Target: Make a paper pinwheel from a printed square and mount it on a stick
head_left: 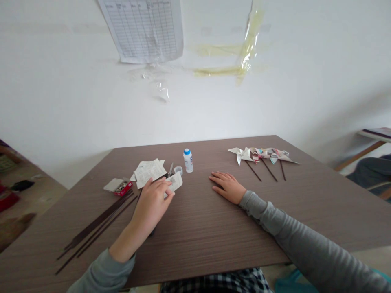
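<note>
My left hand (156,200) is closed on a small piece of printed paper (174,181), its fingers partly covering it. Just behind are a stack of printed paper sheets (149,173), what looks like scissors (170,169) largely hidden, and a roll of clear tape (178,169). A white bottle with a blue cap (188,161) stands upright beside the tape. My right hand (228,187) lies flat on the table, palm down, fingers stretched out and holding nothing. To its right lie three paper pinwheels (243,154) on dark sticks.
On the brown table (198,236), a small open red box (122,188) with small items sits at the left, near a bundle of thin dark sticks (97,223). A white wall (195,110) rises behind. Part of a seated person (371,173) shows at the right edge.
</note>
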### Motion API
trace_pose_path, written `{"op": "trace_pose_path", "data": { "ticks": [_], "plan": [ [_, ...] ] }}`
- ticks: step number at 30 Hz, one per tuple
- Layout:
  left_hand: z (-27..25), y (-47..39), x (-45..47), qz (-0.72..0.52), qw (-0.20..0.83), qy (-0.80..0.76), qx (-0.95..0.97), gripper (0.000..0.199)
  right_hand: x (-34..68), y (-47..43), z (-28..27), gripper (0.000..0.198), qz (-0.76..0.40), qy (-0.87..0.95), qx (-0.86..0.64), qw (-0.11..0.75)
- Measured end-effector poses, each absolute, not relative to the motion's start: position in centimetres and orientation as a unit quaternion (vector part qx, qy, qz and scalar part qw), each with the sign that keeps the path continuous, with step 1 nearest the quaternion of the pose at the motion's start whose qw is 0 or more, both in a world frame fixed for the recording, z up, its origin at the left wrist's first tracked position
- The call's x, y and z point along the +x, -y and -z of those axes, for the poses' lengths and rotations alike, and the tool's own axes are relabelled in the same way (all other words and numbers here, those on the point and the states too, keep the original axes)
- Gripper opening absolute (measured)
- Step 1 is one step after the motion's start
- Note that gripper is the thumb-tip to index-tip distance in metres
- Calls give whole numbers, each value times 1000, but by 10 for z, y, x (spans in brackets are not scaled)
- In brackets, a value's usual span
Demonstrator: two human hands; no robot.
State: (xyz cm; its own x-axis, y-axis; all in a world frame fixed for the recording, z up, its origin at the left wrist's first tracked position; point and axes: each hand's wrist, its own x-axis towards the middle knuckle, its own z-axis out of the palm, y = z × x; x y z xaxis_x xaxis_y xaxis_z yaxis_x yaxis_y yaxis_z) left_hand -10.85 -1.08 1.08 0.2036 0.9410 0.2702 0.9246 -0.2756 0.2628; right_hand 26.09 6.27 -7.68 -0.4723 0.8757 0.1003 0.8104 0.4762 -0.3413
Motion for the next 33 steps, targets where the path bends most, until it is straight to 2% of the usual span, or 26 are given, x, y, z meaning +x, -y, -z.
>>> {"op": "trace_pose_path", "data": {
  "ticks": [10, 13, 19, 23, 28, 33],
  "plan": [
    [34, 18, -80, -147, 127, -550, 812, 16, 256, -62, 72, 62, -120, 848, -497, 135],
    [37, 15, -67, -129, 148, -534, 822, 19, 257, -64, 74, 60, -123, 849, -492, 146],
    [25, 6, -45, -123, 175, -502, 838, 11, 262, -63, 71, 60, -142, 846, -470, 205],
    [16, 5, -41, -125, 179, -486, 846, 19, 257, -55, 64, 64, -153, 872, -424, 188],
    [18, 2, -43, -118, 181, -491, 844, 31, 248, -46, 59, 55, -156, 891, -407, 128],
    [27, -6, -45, -170, 157, -517, 824, 32, 250, -46, 60, 43, -119, 889, -416, 146]
  ]
}}
